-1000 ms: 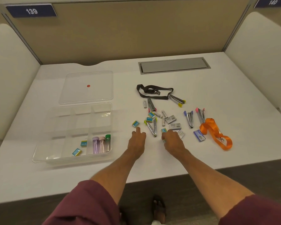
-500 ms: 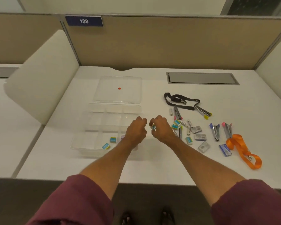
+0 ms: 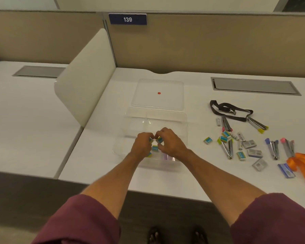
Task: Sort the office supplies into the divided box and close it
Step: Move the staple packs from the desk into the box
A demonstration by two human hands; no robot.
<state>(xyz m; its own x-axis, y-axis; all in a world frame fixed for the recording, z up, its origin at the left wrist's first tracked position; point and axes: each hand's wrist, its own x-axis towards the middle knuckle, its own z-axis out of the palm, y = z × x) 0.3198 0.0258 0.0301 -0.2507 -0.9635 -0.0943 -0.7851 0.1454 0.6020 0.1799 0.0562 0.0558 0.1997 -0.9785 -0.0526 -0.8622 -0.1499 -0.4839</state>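
A clear divided box (image 3: 183, 120) lies open on the white desk, its flat lid (image 3: 158, 103) with a red dot just behind it. Both my hands hover over the box's near left compartments. My left hand (image 3: 142, 146) pinches a small blue-and-yellow eraser (image 3: 150, 140). My right hand (image 3: 171, 142) pinches another eraser (image 3: 159, 139). Two more erasers (image 3: 155, 148) lie in the box beneath them. To the right the desk holds loose erasers (image 3: 207, 140), staplers (image 3: 227, 148), staple boxes (image 3: 254, 153), batteries, a black lanyard (image 3: 229, 110) and an orange lanyard (image 3: 301, 163).
A cream divider panel (image 3: 88, 74) stands left of the box, with a tan partition wall behind the desk. A grey cable hatch (image 3: 253, 85) is set in the desk at the back right. The desk's front edge runs just below my forearms.
Both hands picked erasers out of the pile on the right and carried them left over the box. The camera view swung left with them.
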